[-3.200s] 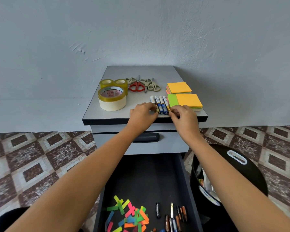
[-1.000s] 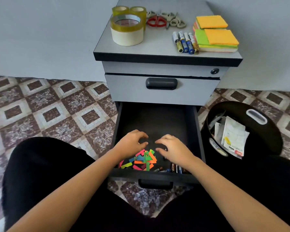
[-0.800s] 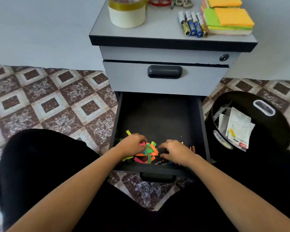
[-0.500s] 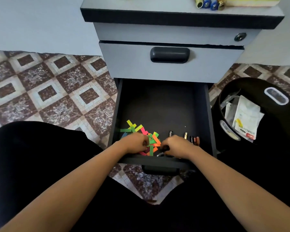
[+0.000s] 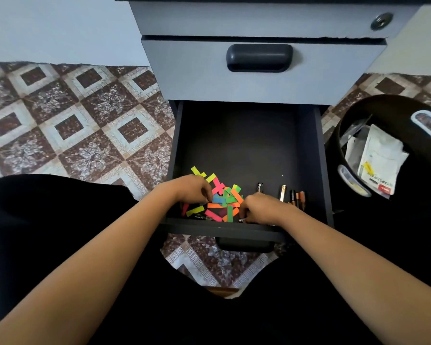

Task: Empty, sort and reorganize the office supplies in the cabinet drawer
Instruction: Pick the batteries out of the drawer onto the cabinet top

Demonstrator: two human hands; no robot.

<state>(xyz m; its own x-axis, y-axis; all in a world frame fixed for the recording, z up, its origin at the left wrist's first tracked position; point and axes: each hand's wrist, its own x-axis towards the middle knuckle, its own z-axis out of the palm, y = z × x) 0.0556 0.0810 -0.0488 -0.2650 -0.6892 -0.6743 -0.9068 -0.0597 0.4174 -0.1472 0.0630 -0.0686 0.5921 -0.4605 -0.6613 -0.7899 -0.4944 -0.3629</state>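
The bottom drawer (image 5: 246, 143) of the grey cabinet stands pulled out, with both my hands inside at its front. A loose pile of coloured paper strips (image 5: 225, 199) lies between them. My left hand (image 5: 190, 190) rests on the pile's left edge, fingers curled down, fingertips hidden. My right hand (image 5: 260, 210) is curled at the pile's right edge, and the metal tip of a battery (image 5: 241, 220) sticks out under its fingers. Several more batteries (image 5: 292, 196) lie to the right, one black battery (image 5: 259, 188) lies apart, and another battery (image 5: 200, 216) lies by the front wall.
Above, the upper drawer is closed, with a dark handle (image 5: 259, 57) and a lock (image 5: 381, 21). A black bin (image 5: 406, 108) holding papers and a staples packet stands right of the drawer. Patterned floor tiles (image 5: 85, 125) lie to the left. My dark-clothed legs fill the foreground.
My hands left the batteries on the cabinet top and went down into the open drawer. My view tilted down and nearer. Both hands curled in at the sides of the strip pile.
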